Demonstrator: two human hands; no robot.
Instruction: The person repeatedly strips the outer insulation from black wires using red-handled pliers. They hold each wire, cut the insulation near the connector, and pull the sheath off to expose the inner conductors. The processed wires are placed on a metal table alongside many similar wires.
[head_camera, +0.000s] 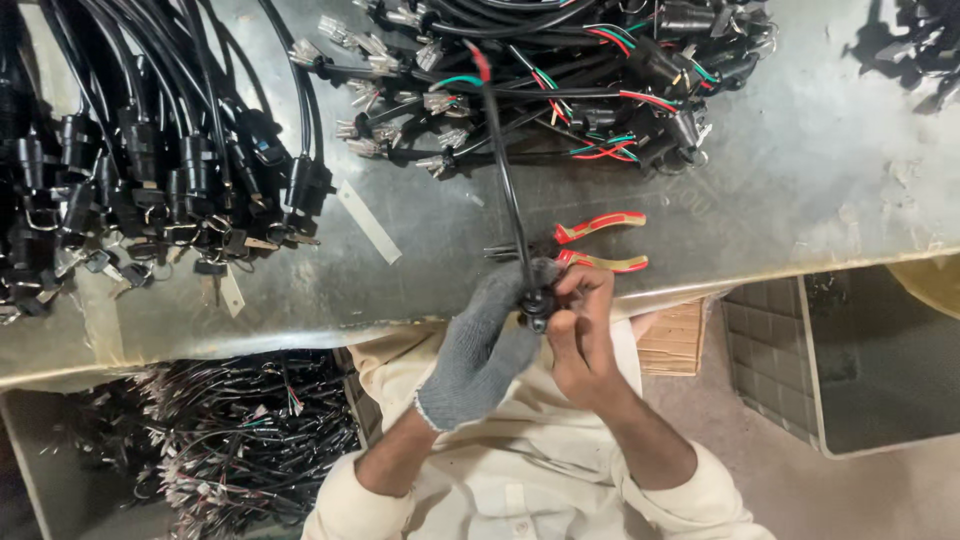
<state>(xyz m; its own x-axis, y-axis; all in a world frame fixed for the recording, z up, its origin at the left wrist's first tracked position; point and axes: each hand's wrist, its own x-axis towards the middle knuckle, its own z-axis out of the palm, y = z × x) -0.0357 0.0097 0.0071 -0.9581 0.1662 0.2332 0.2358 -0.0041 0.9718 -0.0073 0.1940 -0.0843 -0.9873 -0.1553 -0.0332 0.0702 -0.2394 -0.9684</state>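
My left hand (487, 345), in a grey knit glove, grips a small black switch body (536, 303) at the end of a black cable (508, 190). The cable runs up from it toward the wire pile at the table's far side. My bare right hand (581, 330) pinches the same black part from the right, fingers closed around it. Both hands meet just over the near edge of the grey metal table (800, 170). Red-and-yellow handled pliers (598, 245) lie on the table just beyond my fingers.
A heap of black harnesses with red, green and white wires and metal terminals (520, 80) fills the far middle. Black switch assemblies with keys (150, 190) crowd the left. More harnesses (230, 430) lie in a bin below the table. A grey crate (770, 350) stands on the right.
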